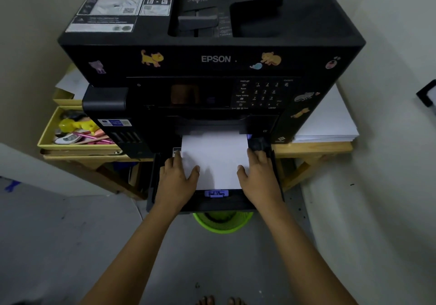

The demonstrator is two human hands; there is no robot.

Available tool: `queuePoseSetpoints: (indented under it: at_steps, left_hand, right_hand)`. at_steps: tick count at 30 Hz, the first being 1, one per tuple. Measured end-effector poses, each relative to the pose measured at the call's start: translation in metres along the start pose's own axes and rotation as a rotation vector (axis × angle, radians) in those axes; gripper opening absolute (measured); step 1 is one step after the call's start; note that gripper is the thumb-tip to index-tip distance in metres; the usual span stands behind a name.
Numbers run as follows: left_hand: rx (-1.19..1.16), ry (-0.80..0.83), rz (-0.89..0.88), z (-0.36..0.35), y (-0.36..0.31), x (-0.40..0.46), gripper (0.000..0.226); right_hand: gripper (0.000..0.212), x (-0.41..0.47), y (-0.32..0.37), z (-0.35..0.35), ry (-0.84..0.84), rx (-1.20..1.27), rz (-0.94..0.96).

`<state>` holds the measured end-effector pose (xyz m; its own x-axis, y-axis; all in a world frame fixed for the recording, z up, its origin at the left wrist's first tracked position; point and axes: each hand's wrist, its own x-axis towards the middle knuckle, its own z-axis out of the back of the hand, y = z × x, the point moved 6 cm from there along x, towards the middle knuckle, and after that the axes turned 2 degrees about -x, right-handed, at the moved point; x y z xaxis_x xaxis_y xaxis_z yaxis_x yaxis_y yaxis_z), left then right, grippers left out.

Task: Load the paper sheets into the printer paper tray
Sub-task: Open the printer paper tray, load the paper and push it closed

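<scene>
Nearest the camera, two bare forearms reach forward over a grey floor (70,234), with toes just showing at the bottom edge. Beyond them a green mesh bin (223,222) sits on the floor under the pulled-out paper tray (153,186), a black drawer jutting from the printer's base. The left hand (177,179) lies flat along the left edge of the paper sheets (214,160), fingers spread and released, thumb resting on the white surface. The right hand (259,177) mirrors it on the right edge, also open and pressing down rather than gripping. The sheets lie in the tray, their far end already under the printer's body, their near end just behind a blue sliding guide (216,193). Above stands the black Epson printer (212,59), dotted with cat stickers, its keypad and dark screen facing forward. It rests on a wooden desk (311,147). To its left a yellow tray (47,137) holds pens and small clutter; to its right lies a stack of white paper (330,120).
</scene>
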<state>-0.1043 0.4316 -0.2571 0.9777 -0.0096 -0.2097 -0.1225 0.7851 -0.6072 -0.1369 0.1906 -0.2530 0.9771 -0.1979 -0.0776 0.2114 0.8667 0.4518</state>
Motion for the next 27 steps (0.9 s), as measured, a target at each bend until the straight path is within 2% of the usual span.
queuePoseSetpoints:
  at_steps: [3,7,12,18,27]
  left_hand:
    - [0.030,0.049,-0.129,0.007,0.002,-0.013,0.081]
    - [0.217,0.031,-0.399,0.021,0.011,-0.040,0.078]
    - [0.316,0.041,-0.610,0.022,0.032,-0.064,0.085]
    - [0.305,-0.061,-0.682,0.017,0.042,-0.070,0.060]
    - [0.249,-0.171,-0.697,0.010,0.046,-0.072,0.053]
  right_hand:
    - [0.060,-0.018,-0.003,0.009,-0.057,0.047,0.092]
    - [0.058,-0.048,-0.017,0.018,-0.086,0.056,0.227]
    - [0.077,-0.075,-0.038,0.010,-0.076,-0.036,0.380]
    - [0.077,-0.081,-0.047,0.004,-0.112,-0.091,0.412]
    - [0.066,-0.077,-0.050,-0.009,-0.225,-0.110,0.519]
